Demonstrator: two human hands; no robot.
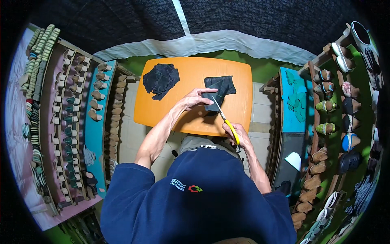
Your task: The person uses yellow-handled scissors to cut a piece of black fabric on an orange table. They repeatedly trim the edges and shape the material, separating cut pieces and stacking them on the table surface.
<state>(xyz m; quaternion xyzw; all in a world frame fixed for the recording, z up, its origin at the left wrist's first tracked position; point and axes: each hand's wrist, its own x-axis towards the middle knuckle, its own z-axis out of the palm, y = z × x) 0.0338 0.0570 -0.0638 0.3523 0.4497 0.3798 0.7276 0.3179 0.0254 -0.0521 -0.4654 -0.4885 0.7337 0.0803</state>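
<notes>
My left hand (196,99) is closed on a piece of black fabric (219,94), pinching it between thumb and fingers above the orange table (183,118). My right hand (239,135) grips scissors (230,127) with yellow handles. Their blades point up and to the left, and the tip lies against the held fabric. Just beyond the held piece, more black fabric (228,84) lies on the tabletop; where one piece ends and the other begins is hard to make out. Over on the left of the table rests a pile of black fabric pieces (161,80).
Racks of shoe lasts (97,94) stand to the left, beside a tall stack of striped rolls (42,57). At right, a shelf holds shoes and lasts (326,106), next to a blue board with green scraps (295,97). A dark curtain (243,20) hangs behind the table.
</notes>
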